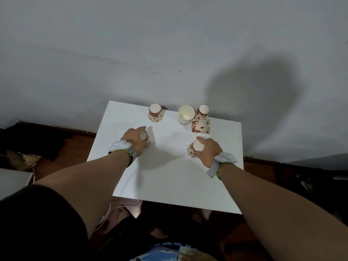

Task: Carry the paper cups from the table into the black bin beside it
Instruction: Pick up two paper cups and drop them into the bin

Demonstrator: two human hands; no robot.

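Both hands are down on the white desk (pixel 169 181), each closed around a paper cup. The left hand (pixel 134 142) wraps a patterned cup (pixel 145 138) from the outer side, fingers curled round its wall, thumb toward the wall behind the desk. The right hand (pixel 208 150) grips another patterned cup (pixel 194 148), thumb and forefinger spread round its rim end. Each wrist carries a grey band with a pale, puffy white piece on it.

The desk is a smooth, matte white rectangle pushed against a plain grey-white wall (pixel 169 44), which shows a few scuffs and a large soft shadow. Dark reddish-brown floor (pixel 75 146) runs on either side of the desk; whether any dark shape there is the black bin I cannot tell.

Along the desk's far edge stand three more cups, long axes roughly vertical. One brown-spotted cup (pixel 155 112) stands to the left; a plain cream cup (pixel 186 114) stands mouth up, its pale inside showing; just beside it, to the right, is a second spotted cup (pixel 202 112). In front of that pair lies a flattened spotted piece (pixel 200 126), squarish, flat on the desk. The two held cups tilt slightly, pale round ends facing the camera.
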